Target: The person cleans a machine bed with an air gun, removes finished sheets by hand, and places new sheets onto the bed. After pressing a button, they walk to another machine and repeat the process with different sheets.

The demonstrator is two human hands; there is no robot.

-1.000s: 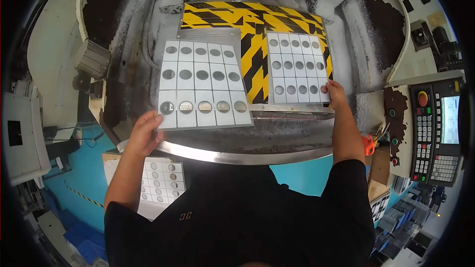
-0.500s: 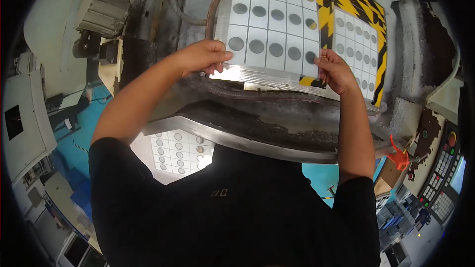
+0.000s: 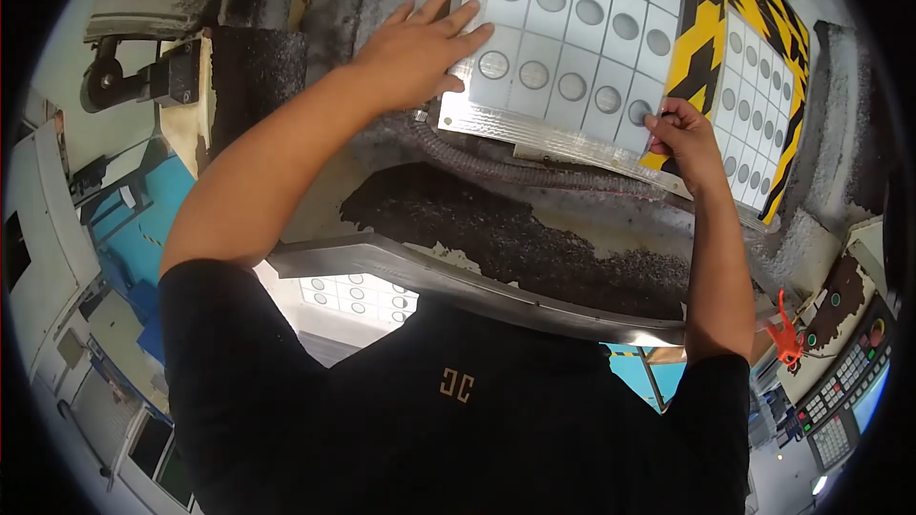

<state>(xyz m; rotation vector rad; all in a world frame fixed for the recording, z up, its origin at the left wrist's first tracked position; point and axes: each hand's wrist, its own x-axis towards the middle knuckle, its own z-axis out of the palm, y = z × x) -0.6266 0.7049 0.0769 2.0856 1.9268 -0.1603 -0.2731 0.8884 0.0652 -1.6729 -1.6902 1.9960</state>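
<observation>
A white sheet (image 3: 611,59), ruled into rectangles with a grey disc in each, lies on a clear-edged flat plate (image 3: 515,133). My left hand (image 3: 405,55) rests on the sheet's left border with its fingers spread and flat. At the lower right corner, my right hand (image 3: 689,141) is closed, thumb and fingers pinching the sheet's edge. Beyond that hand, a second sheet of the same pattern (image 3: 742,116) lies on a surface covered in yellow and black striped tape (image 3: 701,43).
A ribbed hose (image 3: 515,167) runs along the plate's near side. Closer to me is a bent metal sill (image 3: 458,277). Another dotted sheet (image 3: 355,294) shows below it. An orange-red spray gun (image 3: 787,336) hangs at right, near a button panel (image 3: 844,396).
My left hand has gone from pinching the sheet's lower left corner to lying spread on its left border. The right hand still grips its corner. The view has shifted, and the sheet looks nearer.
</observation>
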